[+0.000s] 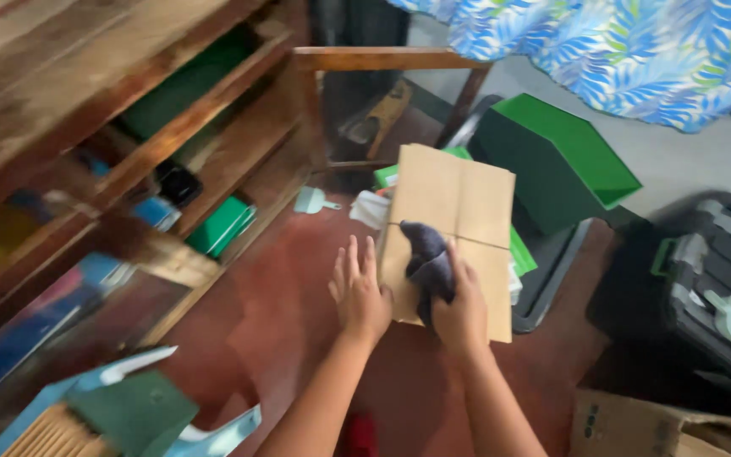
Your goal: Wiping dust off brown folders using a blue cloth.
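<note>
- Leftmost, the wooden shelf unit (171, 127) stood crowded with green folders (223, 224) and dark odds and ends; anything nudged on its lower boards looked likely to slide onto the red floor (272, 313).
- Low in the near corner lay a blue and green box (120, 415) with a loose flap, close by the person's left forearm, so a backward sweep of that arm might have caught it.
- Next, the left hand (359, 292) rested with its fingers (350, 258) spread and flat against the left edge of the brown cardboard package (454, 228), steadying it and gripping nothing. With so light a brace, a hard push from the other side could have shifted the package toward the shelf.
- Then the right hand (460, 313) had its fingers (465, 269) closed around a dark cloth (427, 258), pressed on the package's face near its thin string. The cloth might have snagged that string and pulled it off.
- Underneath, the package sat raised on green folders and white papers (371, 207) over a dark tray (552, 271); such an uneven stack seemed prone to tipping under pressure.
- Rightmost, a green bin (564, 156) and a black case (712, 279) stood near, leaving little room if the package slid.
</note>
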